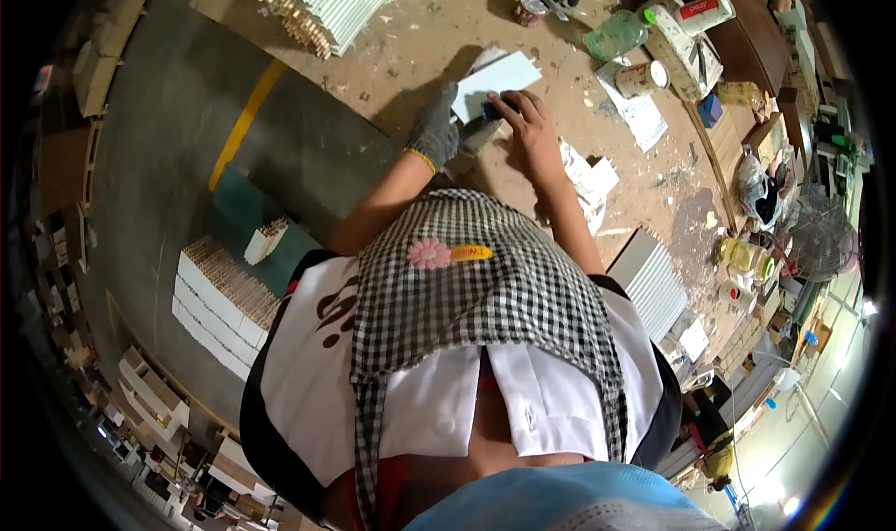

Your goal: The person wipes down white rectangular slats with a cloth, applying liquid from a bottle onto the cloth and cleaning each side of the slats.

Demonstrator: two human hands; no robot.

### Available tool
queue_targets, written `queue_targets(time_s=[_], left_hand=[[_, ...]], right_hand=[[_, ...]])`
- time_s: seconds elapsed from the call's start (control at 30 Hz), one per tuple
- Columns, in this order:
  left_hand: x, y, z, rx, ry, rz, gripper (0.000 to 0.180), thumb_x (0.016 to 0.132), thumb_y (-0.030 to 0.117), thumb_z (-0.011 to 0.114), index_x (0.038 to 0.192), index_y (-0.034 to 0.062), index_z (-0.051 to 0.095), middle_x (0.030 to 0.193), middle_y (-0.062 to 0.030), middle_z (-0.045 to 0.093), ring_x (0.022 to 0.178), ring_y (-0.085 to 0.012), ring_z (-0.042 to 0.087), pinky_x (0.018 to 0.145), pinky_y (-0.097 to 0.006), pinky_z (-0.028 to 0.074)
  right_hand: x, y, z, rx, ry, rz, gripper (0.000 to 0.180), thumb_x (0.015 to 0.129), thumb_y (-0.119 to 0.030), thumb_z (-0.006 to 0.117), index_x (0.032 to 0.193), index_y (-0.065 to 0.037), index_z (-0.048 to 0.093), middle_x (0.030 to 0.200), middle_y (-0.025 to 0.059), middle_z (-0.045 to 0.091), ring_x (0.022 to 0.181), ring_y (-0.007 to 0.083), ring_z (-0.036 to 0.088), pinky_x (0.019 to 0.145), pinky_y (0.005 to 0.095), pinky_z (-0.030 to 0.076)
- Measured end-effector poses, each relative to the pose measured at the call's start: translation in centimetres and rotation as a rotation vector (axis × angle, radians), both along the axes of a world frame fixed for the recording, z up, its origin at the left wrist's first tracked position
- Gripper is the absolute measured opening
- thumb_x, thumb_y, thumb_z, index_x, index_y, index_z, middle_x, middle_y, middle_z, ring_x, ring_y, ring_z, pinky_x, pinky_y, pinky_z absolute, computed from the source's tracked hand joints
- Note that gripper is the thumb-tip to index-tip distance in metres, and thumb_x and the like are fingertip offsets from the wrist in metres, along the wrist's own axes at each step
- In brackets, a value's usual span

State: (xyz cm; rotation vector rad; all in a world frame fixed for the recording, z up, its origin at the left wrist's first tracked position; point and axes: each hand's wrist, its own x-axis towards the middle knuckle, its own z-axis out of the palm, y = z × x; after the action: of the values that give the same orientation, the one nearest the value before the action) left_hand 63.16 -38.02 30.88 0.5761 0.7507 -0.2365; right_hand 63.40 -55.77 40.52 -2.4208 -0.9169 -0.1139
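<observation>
One pale-blue, flat rectangular panel (502, 77): grey-gloved left hand (436, 130) grips its left edge; bare right hand (531, 125) pinches a small dark block (490, 111) against it. I judge rubbing, next needing steady support.

Pale blue-white panel (499, 78), flat, four-cornered, held slanted over brown worktop (420, 36). Small dark-blue piece (489, 110), partly hidden, at panel's near edge; exact shape unclear.

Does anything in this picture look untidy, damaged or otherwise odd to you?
Yes. The brown tabletop is spotted with stains, so it looks dirty. Crumpled white material lies untidily near the right hand, which is bare, while the left hand wears a grey glove: an odd mismatch.
</observation>
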Motion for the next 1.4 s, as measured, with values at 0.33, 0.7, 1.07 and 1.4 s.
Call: queue_targets(time_s=[0.33,0.7,1.07,1.4], left_hand=[[-0.1,0.3,0.1,-0.163,-0.103,-0.023,0.050,0.101,0.041,0.048,0.126,-0.0018,0.056,0.115,-0.0184,0.066,0.101,-0.0311,0.067,0.088,-0.045,0.059],[0.5,0.2,-2.6,-0.243,-0.120,-0.035,0.055,0.102,0.042,0.044,0.132,-0.0024,0.052,0.123,-0.0207,0.061,0.108,-0.0335,0.062,0.093,-0.047,0.055],[-0.3,0.6,-0.4,-0.193,-0.099,0.010,0.058,0.099,0.038,0.055,0.137,-0.0052,0.046,0.135,-0.0237,0.053,0.118,-0.0383,0.057,0.086,-0.050,0.061],[-1.0,1.6,4.4,0.110,-0.097,-0.164,0.052,0.099,0.036,0.058,0.135,-0.0009,0.052,0.126,-0.0147,0.059,0.101,-0.0265,0.066,0.070,-0.032,0.061]], right_hand=[[-0.2,0.1,-0.9,0.022,-0.035,0.017,0.066,0.073,0.009,0.057,0.136,-0.012,0.057,0.121,0.0101,0.058,0.116,0.0302,0.054,0.098,0.0412,0.047],[-0.5,0.8,-1.2,0.000,-0.041,0.120,0.069,0.068,0.007,0.067,0.134,-0.011,0.058,0.123,0.0120,0.057,0.114,0.0323,0.053,0.099,0.0422,0.046],[6.7,-5.5,-7.4,0.212,-0.122,-0.322,0.043,0.085,0.002,0.064,0.127,-0.007,0.061,0.117,0.0173,0.060,0.103,0.0378,0.055,0.090,0.0455,0.046],[6.5,-7.0,-6.0,0.401,0.026,-0.463,0.043,0.090,0.000,0.066,0.132,-0.006,0.058,0.117,0.0147,0.059,0.105,0.0318,0.060,0.084,0.0384,0.053]])
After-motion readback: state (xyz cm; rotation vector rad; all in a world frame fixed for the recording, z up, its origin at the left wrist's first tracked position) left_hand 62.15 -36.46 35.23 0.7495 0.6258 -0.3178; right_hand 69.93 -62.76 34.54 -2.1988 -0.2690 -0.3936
